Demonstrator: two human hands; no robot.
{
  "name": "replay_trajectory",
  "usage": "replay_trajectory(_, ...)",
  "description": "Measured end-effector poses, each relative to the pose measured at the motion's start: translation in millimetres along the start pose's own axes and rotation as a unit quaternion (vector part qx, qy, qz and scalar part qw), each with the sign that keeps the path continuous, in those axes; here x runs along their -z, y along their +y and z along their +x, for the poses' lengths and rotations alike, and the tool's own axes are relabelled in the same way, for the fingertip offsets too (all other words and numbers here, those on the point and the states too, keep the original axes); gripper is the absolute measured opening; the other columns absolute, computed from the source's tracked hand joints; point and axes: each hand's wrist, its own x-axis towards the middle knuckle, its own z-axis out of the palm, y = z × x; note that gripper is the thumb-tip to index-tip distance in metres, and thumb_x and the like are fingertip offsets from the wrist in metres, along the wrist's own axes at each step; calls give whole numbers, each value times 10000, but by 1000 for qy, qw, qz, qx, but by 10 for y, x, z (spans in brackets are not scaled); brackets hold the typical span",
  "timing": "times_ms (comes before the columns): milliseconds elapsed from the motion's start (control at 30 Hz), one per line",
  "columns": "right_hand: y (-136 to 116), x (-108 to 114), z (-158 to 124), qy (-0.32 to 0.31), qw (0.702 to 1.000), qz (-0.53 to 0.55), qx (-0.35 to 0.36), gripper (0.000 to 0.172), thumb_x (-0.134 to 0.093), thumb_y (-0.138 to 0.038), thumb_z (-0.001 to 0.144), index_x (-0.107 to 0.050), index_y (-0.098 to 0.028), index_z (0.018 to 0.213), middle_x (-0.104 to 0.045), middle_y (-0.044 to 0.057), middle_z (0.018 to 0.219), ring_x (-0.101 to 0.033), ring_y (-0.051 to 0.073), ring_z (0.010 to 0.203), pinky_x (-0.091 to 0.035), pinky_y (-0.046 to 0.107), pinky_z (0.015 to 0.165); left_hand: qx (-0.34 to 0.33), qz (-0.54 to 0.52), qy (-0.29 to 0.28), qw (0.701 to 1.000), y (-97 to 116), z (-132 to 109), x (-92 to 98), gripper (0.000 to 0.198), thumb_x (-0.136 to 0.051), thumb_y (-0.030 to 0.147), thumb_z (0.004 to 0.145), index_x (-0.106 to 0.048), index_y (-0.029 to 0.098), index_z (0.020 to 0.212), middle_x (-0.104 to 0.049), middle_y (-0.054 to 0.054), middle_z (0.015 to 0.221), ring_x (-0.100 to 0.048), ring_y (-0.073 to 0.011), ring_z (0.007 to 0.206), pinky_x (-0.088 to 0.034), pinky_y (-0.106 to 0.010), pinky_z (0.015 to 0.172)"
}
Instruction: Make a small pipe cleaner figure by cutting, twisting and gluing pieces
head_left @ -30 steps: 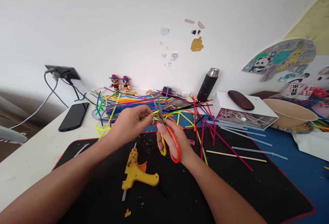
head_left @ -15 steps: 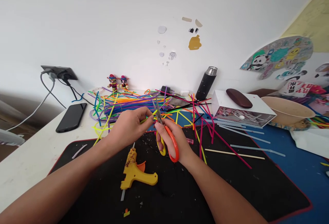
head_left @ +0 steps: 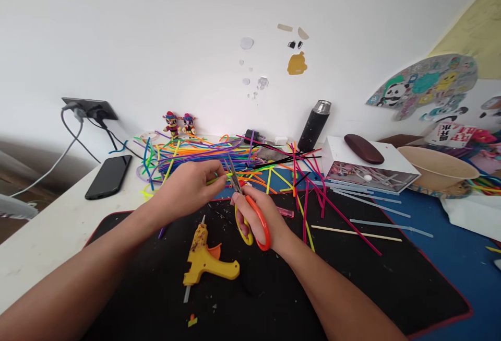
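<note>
Wall socket (head_left: 89, 106) with plugs and cables, far left on the wall; black phone (head_left: 108, 176) lying flat on the white desk below it; two small figurines (head_left: 180, 124) standing against the wall; loose heap of coloured strands (head_left: 188, 154) spread across the back of the desk; left hand (head_left: 187, 189) raised over the near edge of the heap, thumb and fingers pinched closed on a yellow-green strand (head_left: 213, 179), which it holds just above the desk; yellow glue gun (head_left: 206, 263) lying on its side on the black mat (head_left: 352, 278), near the left forearm and untouched; scissors (head_left: 246, 214) with one orange and one yellow loop, clasped in the right hand (head_left: 261, 216), fingers through the loops, blades slightly parted and meeting the held strand beside the left fingertips; black flask (head_left: 315, 126) upright at the back; thin wooden stick (head_left: 356, 232) flat on the mat; white box (head_left: 344, 154) with a brown case (head_left: 363, 149) on top; tan bowl (head_left: 436, 171) at far right.
</note>
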Motion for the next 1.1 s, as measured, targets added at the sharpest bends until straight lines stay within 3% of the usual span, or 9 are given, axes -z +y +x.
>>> replay_trajectory(200,-13,-64,-26,-19,999,0,-41,321,-592,-494,993,-547,-223,827,-501,-74,539,-448,94,355,-353,204,355,-4,70,-53,996,26,-27,116,269,-469,428,909,-631,246,795,-611,12,606,-482,-177,524,-300,-299,570)
replay_trajectory(367,14,-74,-28,-14,999,4,-52,328,-619,-514,970,-589,-212,845,-492,-79,518,-426,87,336,-322,195,334,20,82,-72,994,-168,41,207,232,-514,417,877,-620,252,751,-619,17,599,-515,-187,542,-326,-299,580)
replay_trajectory(533,17,25,36,-20,998,49,-30,417,-629,-611,937,-631,-196,897,-515,-78,523,-424,81,319,-306,192,328,-7,38,-96,995,-413,156,172,326,-553,474,897,-686,255,696,-642,7,595,-527,-184,526,-323,-289,540)
replay_trajectory(733,-79,165,79,59,995,78,8,490,-646,-671,911,-658,-182,915,-522,-67,538,-429,79,338,-295,201,350,-11,33,-173,984,-587,244,27,242,-637,371,829,-712,256,629,-709,-16,641,-609,-205,588,-355,-284,567)
replay_trajectory(833,-97,187,84,68,994,78,16,502,-647,-678,913,-666,-177,916,-533,-58,545,-444,84,350,-313,211,365,-20,63,-205,977,-664,259,-30,201,-622,325,831,-773,266,712,-766,-23,742,-665,-213,659,-402,-281,612)
replay_trajectory(1000,-102,185,83,60,995,76,15,523,-647,-699,905,-668,-177,915,-520,-63,533,-435,90,349,-316,226,366,-44,144,-198,969,-764,289,-51,240,-639,355,854,-828,252,961,-820,-82,1047,-735,-283,944,-494,-316,762)
replay_trajectory(1100,-109,196,87,66,995,79,19,522,-638,-699,916,-669,-178,920,-529,-58,541,-446,93,359,-329,231,377,-54,152,-149,976,-754,321,-114,282,-592,384,926,-811,247,1040,-810,-87,1082,-727,-292,996,-515,-337,802)
